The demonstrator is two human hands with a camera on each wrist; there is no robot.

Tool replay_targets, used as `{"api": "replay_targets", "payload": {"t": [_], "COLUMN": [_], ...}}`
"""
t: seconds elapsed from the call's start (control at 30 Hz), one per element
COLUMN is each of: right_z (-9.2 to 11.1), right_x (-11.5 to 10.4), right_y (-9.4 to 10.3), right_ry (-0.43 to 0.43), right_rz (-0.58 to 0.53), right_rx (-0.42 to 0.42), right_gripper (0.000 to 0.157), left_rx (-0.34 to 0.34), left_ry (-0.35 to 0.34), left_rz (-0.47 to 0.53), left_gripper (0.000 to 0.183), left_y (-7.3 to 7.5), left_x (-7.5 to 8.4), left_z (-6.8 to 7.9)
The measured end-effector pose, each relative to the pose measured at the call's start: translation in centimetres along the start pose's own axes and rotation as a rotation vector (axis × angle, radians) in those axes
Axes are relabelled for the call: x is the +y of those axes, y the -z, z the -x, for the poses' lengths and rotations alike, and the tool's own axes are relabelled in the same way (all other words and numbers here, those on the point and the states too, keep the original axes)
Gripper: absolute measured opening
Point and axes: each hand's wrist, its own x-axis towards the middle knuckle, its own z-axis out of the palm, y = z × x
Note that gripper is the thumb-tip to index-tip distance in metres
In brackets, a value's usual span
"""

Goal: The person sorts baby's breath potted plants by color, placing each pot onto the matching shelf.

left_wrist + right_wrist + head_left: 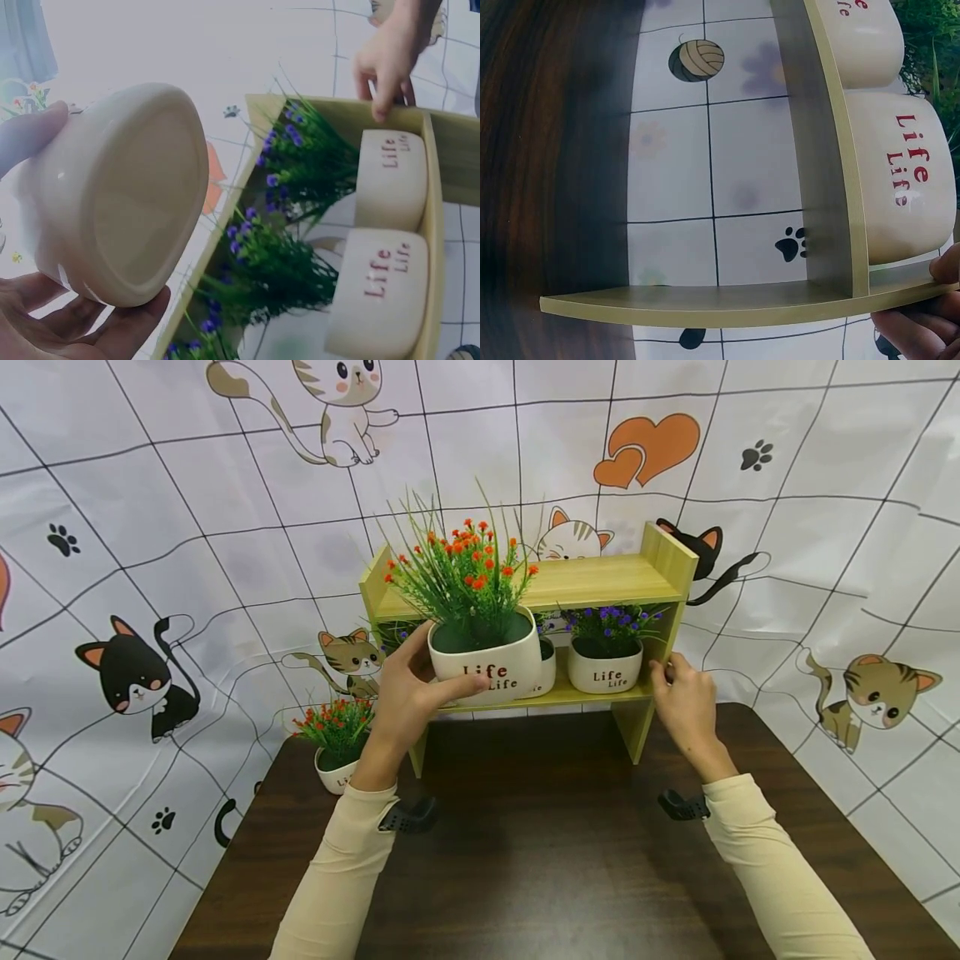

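In the head view my left hand (405,702) grips a white oval pot of orange-red artificial flowers (486,647), raised in front of the wooden shelf (540,583). The left wrist view shows the bare underside of that pot (146,195), thumb on one side and fingers on the other. My right hand (686,706) pinches the edge of the shelf's right side panel, seen also in the right wrist view as the panel (705,306). On the middle tier stands a purple-flowered pot (606,664); other purple-flowered pots are partly hidden behind the raised one.
Another orange-flowered pot (337,764) stands on the dark wooden table (555,860), left of the shelf. A white wall covering (255,510) with cat drawings and grid lines surrounds the table on the back and sides.
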Motion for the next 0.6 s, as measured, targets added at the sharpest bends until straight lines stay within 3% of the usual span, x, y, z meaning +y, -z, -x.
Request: {"api": "replay_targets", "payload": {"t": [0.17,0.6], "right_z": [0.1,0.0], "right_x": [0.0,0.0], "right_y": [0.0,-0.1], "right_ry": [-0.001,0.018], "right_rz": [-0.008,0.010], "right_rx": [0.000,0.001], "right_gripper": [0.020,0.024], "left_rx": [-0.041,-0.055], "left_ry": [-0.042,-0.041], "left_rz": [0.034,0.034], "left_gripper": [0.065,0.066], "left_y": [-0.9,-2.7], "left_x": [0.5,1.7], "left_z": [-1.3,-4.7]}}
